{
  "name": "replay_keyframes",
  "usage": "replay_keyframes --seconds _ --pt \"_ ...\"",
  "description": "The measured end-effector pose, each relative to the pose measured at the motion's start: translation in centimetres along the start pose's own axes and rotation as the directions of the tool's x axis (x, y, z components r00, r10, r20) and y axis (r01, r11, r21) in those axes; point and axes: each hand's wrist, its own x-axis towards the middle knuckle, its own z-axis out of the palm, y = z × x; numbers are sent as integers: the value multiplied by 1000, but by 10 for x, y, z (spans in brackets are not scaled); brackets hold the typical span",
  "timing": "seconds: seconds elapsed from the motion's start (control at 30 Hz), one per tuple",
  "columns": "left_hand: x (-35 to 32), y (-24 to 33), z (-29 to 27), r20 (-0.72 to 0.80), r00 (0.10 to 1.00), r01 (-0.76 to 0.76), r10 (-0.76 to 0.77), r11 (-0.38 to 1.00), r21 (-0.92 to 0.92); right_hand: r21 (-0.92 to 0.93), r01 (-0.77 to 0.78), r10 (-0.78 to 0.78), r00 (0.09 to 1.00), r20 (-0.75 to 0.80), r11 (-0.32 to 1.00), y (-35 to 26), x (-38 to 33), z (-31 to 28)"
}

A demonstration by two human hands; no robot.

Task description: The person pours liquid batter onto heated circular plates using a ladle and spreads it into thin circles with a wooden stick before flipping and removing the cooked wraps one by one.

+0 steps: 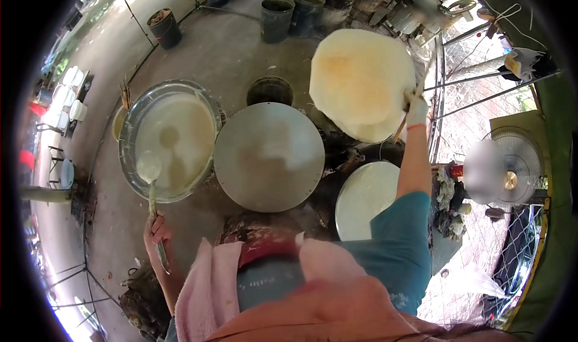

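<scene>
My left hand (pixel 158 229) is wrapped around the handle of a ladle (pixel 149 168), whose batter-coated bowl is over the near left part of a wide basin (pixel 123 155) of pale, creamy batter (pixel 186 119). On my right, my outstretched right hand (pixel 416 108), in a white glove with an orange cuff, is closed around a thin stick (pixel 398 130). Touching that hand is the edge of a large, round, pale crepe (pixel 361 80), browned in patches; whether the fingers also pinch it I cannot tell. Between my hands is a round, flat griddle (pixel 270 155) with a bare grey surface.
Near my right elbow sits another round pale surface (pixel 366 200), partly covered by my sleeve. Beyond the griddle stands a dark round pot (pixel 270 91). Several buckets (pixel 277 20) are farther back. A fan (pixel 512 167) and wire mesh (pixel 512 254) line the right side.
</scene>
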Motion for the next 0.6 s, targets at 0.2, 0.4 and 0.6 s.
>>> replay_keyframes --seconds 0.2,0.4,0.6 --pt "-2 -40 30 -46 999 -24 24 1000 11 139 -201 233 932 -276 970 164 12 -75" --pt "1 -53 39 -93 996 -5 9 999 52 62 -289 286 851 -440 955 197 -9 -63" --pt "8 -37 29 -113 993 -24 23 1000 -11 -531 -149 -3 961 -275 834 195 7 -70"
